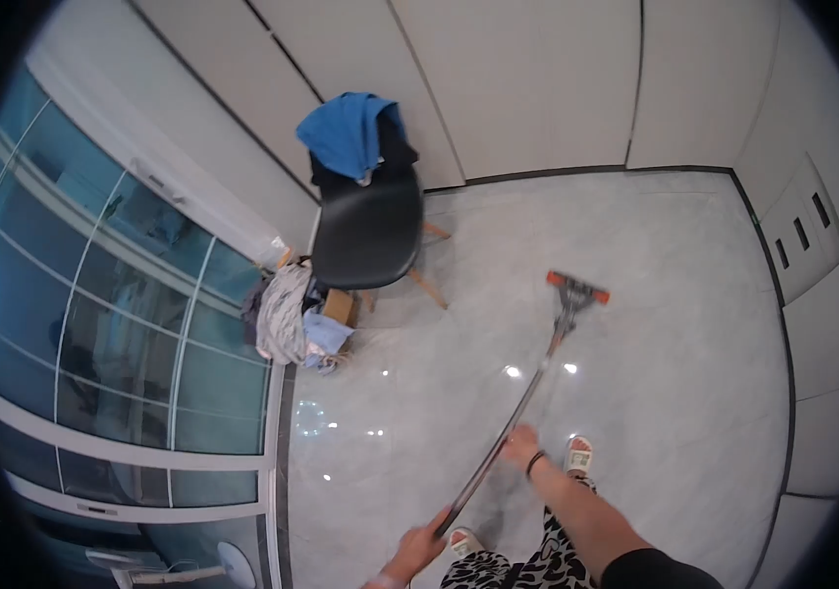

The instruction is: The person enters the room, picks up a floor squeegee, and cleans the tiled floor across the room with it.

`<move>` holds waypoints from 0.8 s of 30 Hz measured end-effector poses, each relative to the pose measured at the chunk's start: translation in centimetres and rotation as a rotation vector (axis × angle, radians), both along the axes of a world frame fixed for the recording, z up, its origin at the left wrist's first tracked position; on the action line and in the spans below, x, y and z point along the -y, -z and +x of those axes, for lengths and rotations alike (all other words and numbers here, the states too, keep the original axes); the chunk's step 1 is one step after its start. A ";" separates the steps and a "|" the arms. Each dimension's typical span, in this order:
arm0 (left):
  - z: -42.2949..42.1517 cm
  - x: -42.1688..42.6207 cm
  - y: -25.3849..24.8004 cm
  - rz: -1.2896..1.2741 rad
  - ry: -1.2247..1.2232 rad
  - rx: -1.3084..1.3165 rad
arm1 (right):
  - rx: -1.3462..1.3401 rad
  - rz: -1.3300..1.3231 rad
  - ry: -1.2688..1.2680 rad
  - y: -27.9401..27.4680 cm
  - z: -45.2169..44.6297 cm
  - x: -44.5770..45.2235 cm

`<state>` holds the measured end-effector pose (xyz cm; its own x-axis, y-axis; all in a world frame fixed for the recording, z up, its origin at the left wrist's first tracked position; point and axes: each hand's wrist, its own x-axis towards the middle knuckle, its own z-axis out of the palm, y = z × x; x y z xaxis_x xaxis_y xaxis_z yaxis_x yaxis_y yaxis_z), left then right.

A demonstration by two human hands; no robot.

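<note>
A long-handled mop (531, 393) slants across the tiled floor, its grey head with orange ends (577, 289) down on the tiles ahead of me. My left hand (421, 546) is closed around the upper end of the pole, low in the view. Further down the pole, my right hand (518, 445) is wrapped round it, with a dark band on the wrist. Both sets of fingers are partly hidden by the pole and the angle. My feet in light sandals (579, 455) stand just behind the pole.
A black chair (368, 231) with wooden legs stands ahead to the left, a blue cloth (346, 128) over its back. Beside it lies a pile of clothes (287, 314) with a cardboard box (339, 306). Glass doors (125, 344) run along the left; pale cabinets (537, 88) line the far and right sides.
</note>
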<state>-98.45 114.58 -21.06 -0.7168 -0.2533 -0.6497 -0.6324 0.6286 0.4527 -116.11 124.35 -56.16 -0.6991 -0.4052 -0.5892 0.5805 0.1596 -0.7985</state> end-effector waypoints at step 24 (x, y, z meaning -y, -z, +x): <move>20.9 -3.3 -20.3 0.017 -0.340 0.491 | 1.322 -0.012 0.338 -13.0 26.8 1.1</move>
<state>-77.57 117.91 -0.78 -0.2116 -0.4026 -0.8906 -0.9348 0.3493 0.0642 -89.36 123.20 -43.11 0.3135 -0.3382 -0.8874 0.9145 -0.1443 0.3780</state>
